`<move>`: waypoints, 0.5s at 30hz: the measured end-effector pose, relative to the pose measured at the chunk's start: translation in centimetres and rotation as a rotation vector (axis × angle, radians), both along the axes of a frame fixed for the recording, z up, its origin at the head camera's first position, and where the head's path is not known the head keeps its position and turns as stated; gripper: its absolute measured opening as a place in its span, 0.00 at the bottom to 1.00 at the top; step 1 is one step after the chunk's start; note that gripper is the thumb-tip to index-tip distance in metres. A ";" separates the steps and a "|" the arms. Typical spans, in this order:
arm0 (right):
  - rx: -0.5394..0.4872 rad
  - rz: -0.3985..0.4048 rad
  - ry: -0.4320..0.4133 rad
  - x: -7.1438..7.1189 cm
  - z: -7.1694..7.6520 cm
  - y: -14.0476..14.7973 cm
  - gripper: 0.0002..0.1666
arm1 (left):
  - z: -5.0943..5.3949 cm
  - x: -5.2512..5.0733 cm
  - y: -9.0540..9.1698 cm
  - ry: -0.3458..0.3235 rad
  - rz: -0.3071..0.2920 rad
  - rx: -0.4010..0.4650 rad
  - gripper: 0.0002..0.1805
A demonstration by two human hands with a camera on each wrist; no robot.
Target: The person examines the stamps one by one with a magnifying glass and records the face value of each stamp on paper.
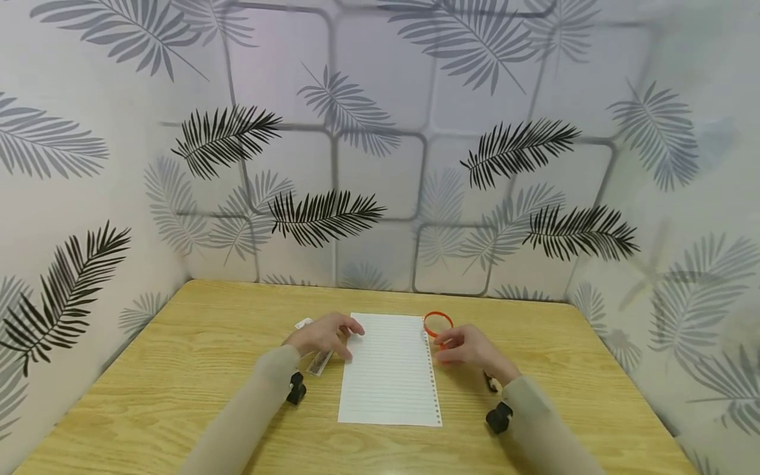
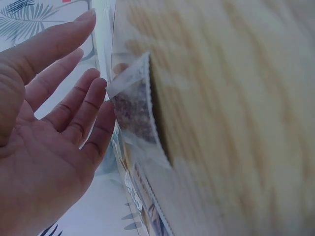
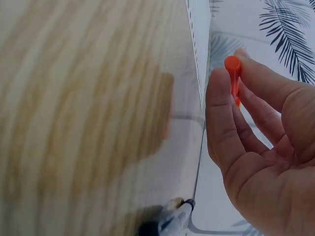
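Pale sleeves point(image 1: 237, 422) reach over the near side of the wooden worktop point(image 1: 136, 402) towards a lined sheet point(image 1: 386, 382), which lies flat, midway between the worktop's left and right edges, presumably for easy reach from either side. The right hand point(image 1: 472, 351) pinches a red round-framed magnifier point(image 1: 429, 334) by its handle, probably to leave its ring unobstructed; that ring appears at the sheet's far right corner, though its height is unclear. The left hand point(image 1: 324, 335) holds nothing, fingers loosely spread at the sheet's left edge; whether they touch the paper cannot be told. Clear packets point(image 2: 130, 105) lie beside it towards the worktop's left edge, apparently placed to keep the sheet uncovered. A small dark object point(image 1: 490, 382) lies near the right wrist.
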State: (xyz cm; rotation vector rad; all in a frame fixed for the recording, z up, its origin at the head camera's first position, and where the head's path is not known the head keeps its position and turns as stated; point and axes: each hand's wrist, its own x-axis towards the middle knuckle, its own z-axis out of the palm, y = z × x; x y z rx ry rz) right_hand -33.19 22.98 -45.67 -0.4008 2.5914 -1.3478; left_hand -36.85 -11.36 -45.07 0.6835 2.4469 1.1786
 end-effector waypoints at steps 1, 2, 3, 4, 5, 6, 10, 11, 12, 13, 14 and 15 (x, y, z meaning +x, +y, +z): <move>-0.002 0.002 -0.006 0.0 0.0 0.2 0.18 | -0.1 -0.1 0.0 -0.009 0.001 -0.007 0.29; -0.004 0.003 -0.012 0.0 0.0 0.4 0.18 | -0.2 -0.1 0.1 -0.013 0.000 -0.020 0.29; -0.003 0.007 -0.013 0.0 0.0 0.6 0.19 | -0.2 -0.2 0.1 -0.016 -0.001 -0.031 0.29; -0.010 0.012 -0.021 0.0 0.0 0.8 0.19 | -0.3 -0.2 0.2 -0.013 0.000 -0.044 0.29; -0.010 0.011 -0.027 0.0 0.0 0.9 0.19 | -0.3 -0.3 0.2 -0.009 0.002 -0.057 0.29; -0.007 0.013 -0.026 0.0 0.0 1.0 0.19 | -0.3 -0.3 0.3 -0.006 0.004 -0.067 0.29; 0.056 0.012 -0.002 -0.1 0.2 1.3 0.18 | -0.3 -0.3 0.4 0.014 0.013 -0.105 0.29; 0.077 0.014 0.011 -0.1 0.2 1.3 0.18 | -0.3 -0.3 0.4 0.016 0.013 -0.111 0.28; 0.089 0.018 0.019 -0.2 0.2 1.4 0.18 | -0.3 -0.3 0.4 0.020 0.014 -0.119 0.28; 0.101 0.022 0.024 -0.2 0.2 1.5 0.18 | -0.3 -0.3 0.5 0.025 0.014 -0.126 0.28; 0.107 0.018 0.023 -0.2 0.1 1.5 0.17 | -0.3 -0.2 0.5 0.026 0.013 -0.131 0.28; 0.109 0.017 0.020 -0.3 0.1 1.6 0.17 | -0.2 -0.2 0.5 0.024 0.011 -0.135 0.28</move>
